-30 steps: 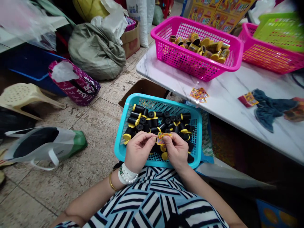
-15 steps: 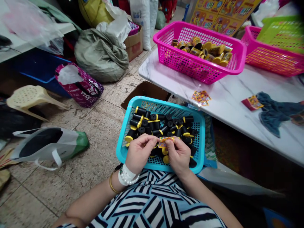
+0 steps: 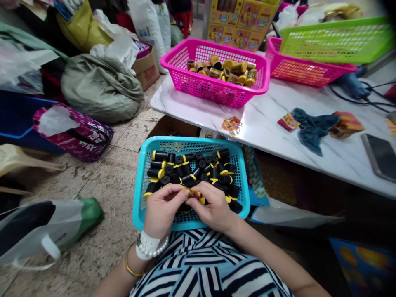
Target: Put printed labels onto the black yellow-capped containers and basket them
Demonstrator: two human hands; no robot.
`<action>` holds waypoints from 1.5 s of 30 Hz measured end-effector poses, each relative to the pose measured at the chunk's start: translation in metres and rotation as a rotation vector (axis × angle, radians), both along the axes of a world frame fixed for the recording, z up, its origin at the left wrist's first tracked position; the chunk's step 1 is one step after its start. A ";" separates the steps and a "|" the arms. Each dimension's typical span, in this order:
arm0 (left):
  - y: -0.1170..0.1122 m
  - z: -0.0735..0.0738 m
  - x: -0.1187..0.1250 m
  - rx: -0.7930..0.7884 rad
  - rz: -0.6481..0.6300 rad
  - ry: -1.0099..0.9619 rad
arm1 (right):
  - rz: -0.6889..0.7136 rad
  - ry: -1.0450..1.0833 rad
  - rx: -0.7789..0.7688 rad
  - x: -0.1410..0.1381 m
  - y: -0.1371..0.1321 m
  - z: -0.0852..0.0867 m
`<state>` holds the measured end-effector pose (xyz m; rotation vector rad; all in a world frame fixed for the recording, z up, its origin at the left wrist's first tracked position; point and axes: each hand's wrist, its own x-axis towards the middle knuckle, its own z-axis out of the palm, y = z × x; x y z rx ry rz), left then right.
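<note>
Over the near part of a turquoise basket, my left hand and my right hand meet with thumbs and fingers pinched. Between them is a small yellow and orange printed label, partly covered by the fingertips. Whether it touches one of the pieces below, I cannot tell. Heaped in the basket are many small black cylinders with yellow caps, lying at all angles. A little pile of similar printed labels rests at the edge of the marbled white table.
On the table stands a pink basket of yellow labelled cylinders. To its right are another pink basket, a green basket, a stack of labels, a dark blue cloth and a phone. Bags crowd the floor at left.
My view has turned right, so the scene sits further left. My hands have come closer together, and the label between them shows less of its printed face.
</note>
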<state>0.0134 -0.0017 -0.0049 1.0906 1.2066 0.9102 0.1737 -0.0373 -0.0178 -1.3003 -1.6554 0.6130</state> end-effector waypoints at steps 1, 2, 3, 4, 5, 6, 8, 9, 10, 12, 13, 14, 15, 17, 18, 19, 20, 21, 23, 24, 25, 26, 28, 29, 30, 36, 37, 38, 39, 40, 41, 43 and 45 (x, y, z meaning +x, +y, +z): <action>0.001 0.001 0.000 -0.013 0.017 -0.012 | -0.035 -0.051 0.018 0.009 0.000 0.001; 0.002 0.003 0.001 -0.023 0.035 -0.027 | -0.113 -0.111 0.034 0.021 -0.001 0.002; 0.002 0.005 0.002 -0.020 0.049 -0.037 | -0.219 -0.184 0.037 0.033 0.000 0.002; 0.003 0.006 0.003 0.004 0.053 -0.035 | -0.337 -0.274 0.020 0.046 0.000 0.001; 0.004 0.008 0.004 0.051 0.044 -0.014 | -0.431 -0.389 -0.026 0.057 0.001 -0.001; 0.005 0.010 0.006 0.118 0.029 0.026 | -0.491 -0.521 -0.096 0.067 0.003 -0.002; 0.007 0.012 0.008 0.282 0.009 0.145 | -0.479 -0.788 -0.258 0.076 0.008 -0.005; 0.007 0.013 0.010 0.361 0.018 0.204 | -0.429 -0.891 -0.322 0.076 0.011 -0.005; 0.007 0.014 0.010 0.429 0.041 0.252 | -0.374 -0.961 -0.364 0.074 0.013 -0.005; 0.008 0.015 0.011 0.526 0.108 0.301 | -0.300 -1.014 -0.390 0.065 0.016 -0.004; 0.007 0.016 0.010 0.558 0.135 0.310 | -0.295 -1.015 -0.394 0.060 0.016 -0.004; 0.007 0.017 0.009 0.582 0.151 0.313 | -0.319 -1.009 -0.400 0.057 0.017 -0.004; 0.007 0.018 0.008 0.600 0.159 0.314 | -0.366 -1.001 -0.412 0.054 0.017 -0.005; 0.007 0.021 0.006 0.619 0.158 0.316 | -0.480 -0.984 -0.447 0.053 0.018 -0.007; 0.007 0.022 0.005 0.620 0.153 0.309 | -0.523 -0.984 -0.469 0.054 0.019 -0.008; 0.006 0.022 0.005 0.608 0.145 0.292 | -0.544 -0.991 -0.491 0.055 0.020 -0.009; 0.006 0.021 0.005 0.579 0.135 0.260 | -0.542 -1.004 -0.510 0.055 0.021 -0.010; 0.005 0.020 0.005 0.528 0.119 0.214 | -0.522 -1.018 -0.524 0.054 0.022 -0.010; 0.005 0.017 0.007 0.373 0.081 0.086 | -0.473 -1.034 -0.541 0.051 0.025 -0.009; 0.005 0.015 0.009 0.280 0.067 0.020 | -0.454 -1.033 -0.548 0.049 0.027 -0.008; 0.005 0.014 0.010 0.191 0.062 -0.042 | -0.436 -1.025 -0.558 0.047 0.029 -0.007; 0.006 0.013 0.011 0.111 0.065 -0.099 | -0.418 -1.011 -0.569 0.046 0.032 -0.007; 0.009 0.013 0.013 -0.020 0.071 -0.193 | -0.395 -0.965 -0.599 0.049 0.038 -0.007; 0.011 0.014 0.013 -0.071 0.071 -0.230 | -0.394 -0.926 -0.612 0.053 0.041 -0.008; 0.012 0.015 0.013 -0.111 0.070 -0.258 | -0.400 -0.876 -0.616 0.058 0.043 -0.008; 0.020 0.018 0.014 -0.174 0.125 -0.274 | -0.477 -0.404 -0.340 0.076 0.032 0.005; 0.021 0.017 0.015 -0.181 0.124 -0.271 | -0.423 -0.257 -0.298 0.074 0.025 0.010; 0.021 0.017 0.016 -0.187 0.120 -0.271 | -0.348 -0.090 -0.276 0.071 0.018 0.015; 0.021 0.016 0.018 -0.191 0.112 -0.274 | -0.264 0.083 -0.268 0.066 0.011 0.019; 0.020 0.016 0.020 -0.193 0.104 -0.280 | -0.187 0.248 -0.266 0.061 0.005 0.023; 0.020 0.016 0.022 -0.193 0.097 -0.286 | -0.125 0.391 -0.261 0.056 -0.001 0.024; 0.018 0.015 0.026 -0.202 0.074 -0.304 | -0.042 0.585 -0.240 0.047 -0.007 0.024; 0.017 0.015 0.029 -0.240 0.041 -0.338 | -0.013 0.662 -0.243 0.041 -0.008 0.020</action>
